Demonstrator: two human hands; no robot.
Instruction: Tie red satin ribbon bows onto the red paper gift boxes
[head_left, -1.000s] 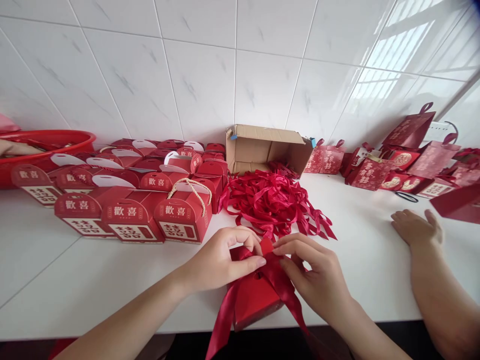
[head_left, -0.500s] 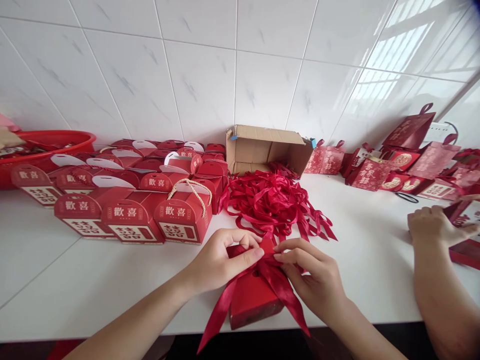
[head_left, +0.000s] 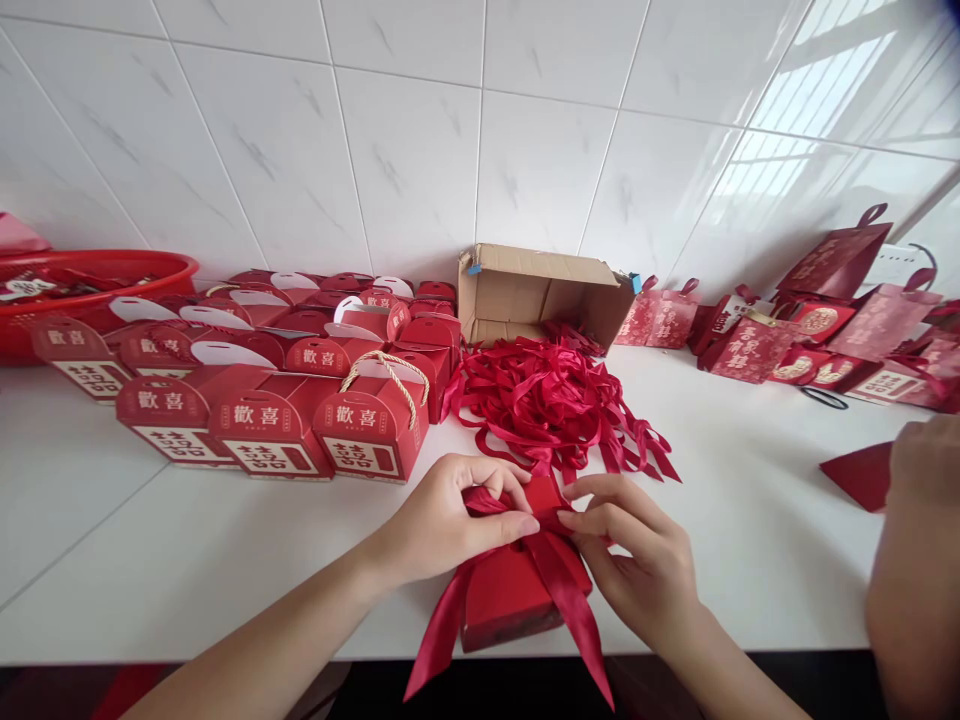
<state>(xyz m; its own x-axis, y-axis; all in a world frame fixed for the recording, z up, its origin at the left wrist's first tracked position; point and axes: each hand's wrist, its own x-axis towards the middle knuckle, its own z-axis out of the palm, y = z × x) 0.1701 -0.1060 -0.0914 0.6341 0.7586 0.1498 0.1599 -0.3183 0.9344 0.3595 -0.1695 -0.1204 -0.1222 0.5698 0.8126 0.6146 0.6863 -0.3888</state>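
Observation:
A small red gift box (head_left: 510,590) lies at the near edge of the white table (head_left: 225,560). A red satin ribbon (head_left: 574,620) crosses its top, and both tails hang over the table edge. My left hand (head_left: 442,520) pinches the ribbon at the top of the box. My right hand (head_left: 637,550) pinches the same ribbon from the other side, fingertips almost meeting the left ones. A loose heap of red ribbons (head_left: 551,400) lies just behind the box.
Rows of red handled gift boxes (head_left: 300,390) fill the left. An open cardboard carton (head_left: 536,295) lies on its side at the wall. Red paper bags (head_left: 817,320) stand at the right, a red basket (head_left: 97,280) far left. Another person's arm (head_left: 911,560) holds a red piece (head_left: 859,475).
My hands have stayed on the ribbon and drawn it lower over the box top. The other person's hand moved from the table to the right edge, now with a red piece.

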